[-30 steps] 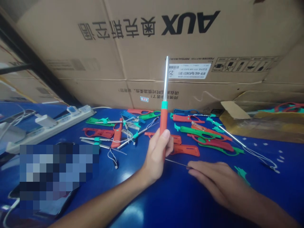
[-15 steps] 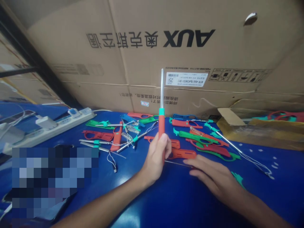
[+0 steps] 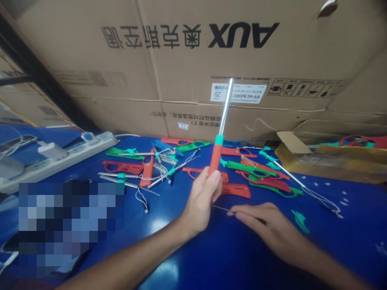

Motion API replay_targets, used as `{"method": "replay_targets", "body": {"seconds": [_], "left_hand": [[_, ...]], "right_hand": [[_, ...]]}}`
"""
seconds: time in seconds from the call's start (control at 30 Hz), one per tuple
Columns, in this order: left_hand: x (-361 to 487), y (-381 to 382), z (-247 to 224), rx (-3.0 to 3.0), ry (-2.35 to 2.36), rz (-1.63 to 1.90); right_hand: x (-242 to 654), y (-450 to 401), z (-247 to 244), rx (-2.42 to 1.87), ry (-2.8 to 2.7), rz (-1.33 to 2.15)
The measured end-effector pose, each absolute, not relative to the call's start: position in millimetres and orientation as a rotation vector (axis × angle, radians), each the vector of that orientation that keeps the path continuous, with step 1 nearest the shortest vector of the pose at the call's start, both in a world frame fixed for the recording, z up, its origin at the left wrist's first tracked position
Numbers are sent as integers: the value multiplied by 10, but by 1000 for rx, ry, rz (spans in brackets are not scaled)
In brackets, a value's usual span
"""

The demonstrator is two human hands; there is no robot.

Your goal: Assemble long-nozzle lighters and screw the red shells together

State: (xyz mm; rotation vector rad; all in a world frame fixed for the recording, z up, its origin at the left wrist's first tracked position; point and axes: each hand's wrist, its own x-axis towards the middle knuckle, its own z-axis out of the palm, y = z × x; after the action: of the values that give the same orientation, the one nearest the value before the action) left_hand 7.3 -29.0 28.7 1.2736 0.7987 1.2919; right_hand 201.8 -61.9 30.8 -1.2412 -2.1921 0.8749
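My left hand [image 3: 202,201] is wrapped round the red handle of a lighter [image 3: 215,157], whose silver tube points up and leans right above a teal collar. Below it, my right hand [image 3: 260,221] is closed on a thin metal rod [image 3: 222,208]; the rod's far end reaches the bottom of the handle, where my left hand hides the contact. Behind my hands lie an orange-red handle shell [image 3: 237,189] and a green one [image 3: 250,168].
Several coloured shells and silver tubes with wires [image 3: 160,177] lie on the blue table [image 3: 169,257]. A power strip [image 3: 75,155] stands at left, a blurred-out area below it. An open carton [image 3: 320,163] is at right, a large cardboard box [image 3: 181,80] behind.
The lighter has tilted, its tube tip moving right. My right hand has shifted slightly down and left, its fingers closer together on the rod. The view has tipped down a little.
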Motion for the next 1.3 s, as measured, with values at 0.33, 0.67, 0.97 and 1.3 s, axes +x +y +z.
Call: {"method": "replay_targets", "body": {"seconds": [0.33,0.67,0.97,1.3], "left_hand": [[55,-322,296,1302,646,1217],[52,-265,427,1273,864,1333],[127,-338,312,1351,733,1040],[87,-329,325,2317,809,579]], "right_hand": [[2046,-500,306,-1320,-1214,2252],[2177,-383,212,-1199,-2404,673],[2075,-391,294,-1127,-2161,715],[1992,-349,297,-1129,-1375,1321]]}}
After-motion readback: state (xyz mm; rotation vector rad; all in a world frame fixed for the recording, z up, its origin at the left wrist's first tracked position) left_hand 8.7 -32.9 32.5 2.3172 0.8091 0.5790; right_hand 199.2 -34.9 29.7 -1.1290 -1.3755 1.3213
